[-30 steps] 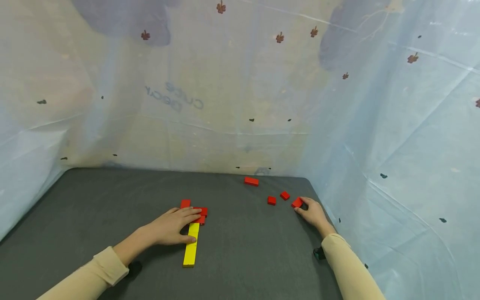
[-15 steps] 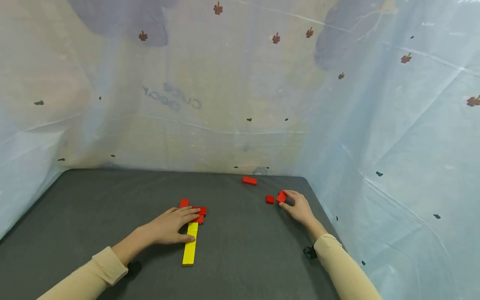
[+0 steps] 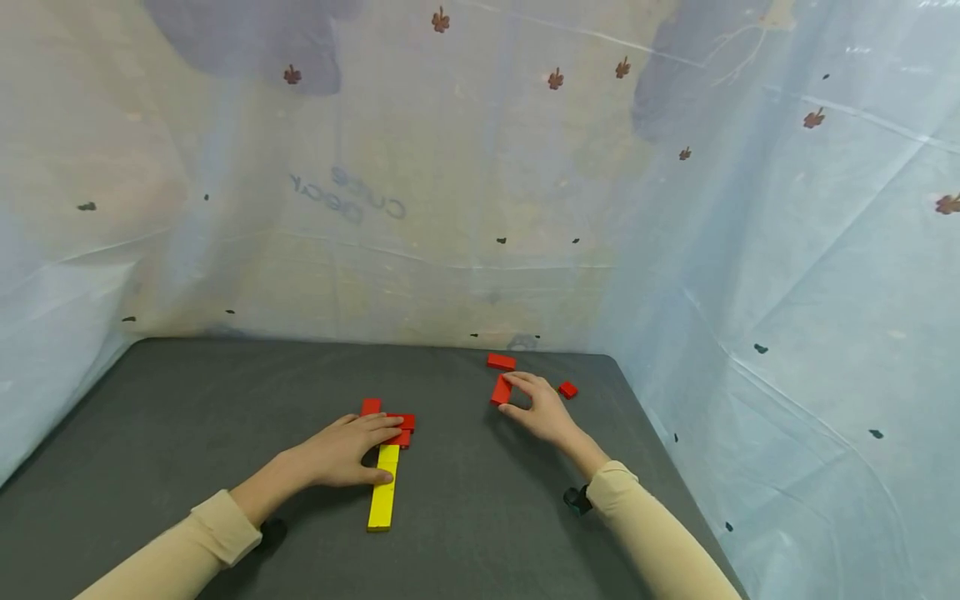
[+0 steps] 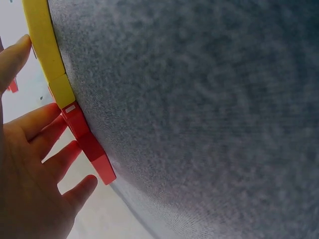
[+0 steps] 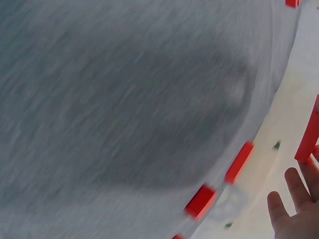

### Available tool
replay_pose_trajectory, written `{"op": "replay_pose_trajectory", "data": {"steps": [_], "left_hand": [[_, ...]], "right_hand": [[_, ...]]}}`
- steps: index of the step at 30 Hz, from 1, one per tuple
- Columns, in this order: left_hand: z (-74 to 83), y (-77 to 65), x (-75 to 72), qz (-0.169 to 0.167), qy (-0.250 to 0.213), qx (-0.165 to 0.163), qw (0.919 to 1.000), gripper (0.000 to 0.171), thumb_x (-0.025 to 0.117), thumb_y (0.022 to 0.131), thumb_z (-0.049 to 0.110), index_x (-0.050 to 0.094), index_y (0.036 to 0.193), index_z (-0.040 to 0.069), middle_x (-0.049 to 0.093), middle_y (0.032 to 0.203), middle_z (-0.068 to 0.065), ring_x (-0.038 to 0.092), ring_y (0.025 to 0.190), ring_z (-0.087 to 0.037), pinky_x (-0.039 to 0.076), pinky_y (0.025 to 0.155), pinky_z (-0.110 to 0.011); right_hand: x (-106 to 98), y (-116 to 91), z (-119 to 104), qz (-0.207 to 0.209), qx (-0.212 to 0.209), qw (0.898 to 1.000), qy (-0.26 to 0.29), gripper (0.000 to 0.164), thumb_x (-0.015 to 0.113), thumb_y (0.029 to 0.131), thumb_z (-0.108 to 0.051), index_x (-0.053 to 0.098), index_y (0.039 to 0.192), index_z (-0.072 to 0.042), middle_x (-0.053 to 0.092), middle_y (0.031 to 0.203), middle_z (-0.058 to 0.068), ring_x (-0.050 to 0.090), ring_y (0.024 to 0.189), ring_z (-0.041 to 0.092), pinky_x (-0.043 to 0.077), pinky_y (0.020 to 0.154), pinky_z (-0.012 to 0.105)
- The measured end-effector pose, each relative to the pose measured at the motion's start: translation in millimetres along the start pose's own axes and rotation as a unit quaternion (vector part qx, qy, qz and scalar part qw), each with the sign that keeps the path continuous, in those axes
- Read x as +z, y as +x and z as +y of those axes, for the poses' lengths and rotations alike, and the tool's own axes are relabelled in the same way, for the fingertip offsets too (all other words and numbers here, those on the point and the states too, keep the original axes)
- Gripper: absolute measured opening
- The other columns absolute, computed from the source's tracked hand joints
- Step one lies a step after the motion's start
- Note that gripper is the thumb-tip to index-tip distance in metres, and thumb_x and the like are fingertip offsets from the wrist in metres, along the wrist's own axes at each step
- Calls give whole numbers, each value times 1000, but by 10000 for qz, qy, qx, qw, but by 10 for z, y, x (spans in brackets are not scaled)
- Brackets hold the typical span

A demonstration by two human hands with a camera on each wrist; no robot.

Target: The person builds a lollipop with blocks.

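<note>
My left hand point(image 3: 341, 454) lies spread over a row of blocks on the dark table. Its thumb touches a long yellow block point(image 3: 382, 504), and its fingertips rest on several red blocks point(image 3: 405, 422) at the far end. In the left wrist view the fingers point(image 4: 60, 162) are mostly straight beside the yellow block point(image 4: 44, 40) and red blocks point(image 4: 103, 168). Farther right, my right hand point(image 3: 546, 412) pinches a red rectangular block point(image 3: 501, 389) between thumb and fingers, raised above the table. That held block point(image 5: 308, 132) shows at the right wrist view's edge.
A red block point(image 3: 501, 362) lies near the table's back edge. A small red block point(image 3: 567, 390) sits right of my right hand. Red blocks point(image 5: 201, 201) also lie on the table in the right wrist view. Plastic sheeting point(image 3: 420, 208) hangs behind and to the right.
My right hand has picked up the red block from the right of the table and carried it left, passing over the small red blocks. The left hand has stayed in place.
</note>
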State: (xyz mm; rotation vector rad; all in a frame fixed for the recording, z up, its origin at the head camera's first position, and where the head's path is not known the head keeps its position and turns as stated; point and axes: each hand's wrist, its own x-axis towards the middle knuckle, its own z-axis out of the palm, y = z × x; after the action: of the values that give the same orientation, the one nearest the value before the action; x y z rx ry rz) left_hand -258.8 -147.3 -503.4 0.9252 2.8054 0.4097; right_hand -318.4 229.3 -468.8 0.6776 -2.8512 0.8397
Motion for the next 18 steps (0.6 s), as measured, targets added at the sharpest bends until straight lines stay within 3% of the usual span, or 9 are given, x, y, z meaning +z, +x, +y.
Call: {"op": "replay_pose_trajectory", "data": {"steps": [8, 18], "left_hand": [[-6, 1, -1, 4, -32, -78, 10000, 81, 72, 92, 59, 50, 156, 14, 40, 165, -3, 37, 151, -30, 25, 120, -66], [28, 2, -21, -2, -14, -156, 9999, 84, 72, 91, 61, 51, 155, 12, 41, 164, -4, 38, 151, -31, 25, 119, -67]], "right_hand": [[230, 128, -303, -315, -490, 9983, -15, 60, 76, 97, -28, 56, 151, -10, 53, 154, 10, 44, 144, 35, 41, 114, 57], [542, 286, -540, -782, -641, 9949, -33, 60, 74, 99, -32, 55, 152, -13, 52, 155, 7, 46, 143, 31, 40, 116, 51]]}}
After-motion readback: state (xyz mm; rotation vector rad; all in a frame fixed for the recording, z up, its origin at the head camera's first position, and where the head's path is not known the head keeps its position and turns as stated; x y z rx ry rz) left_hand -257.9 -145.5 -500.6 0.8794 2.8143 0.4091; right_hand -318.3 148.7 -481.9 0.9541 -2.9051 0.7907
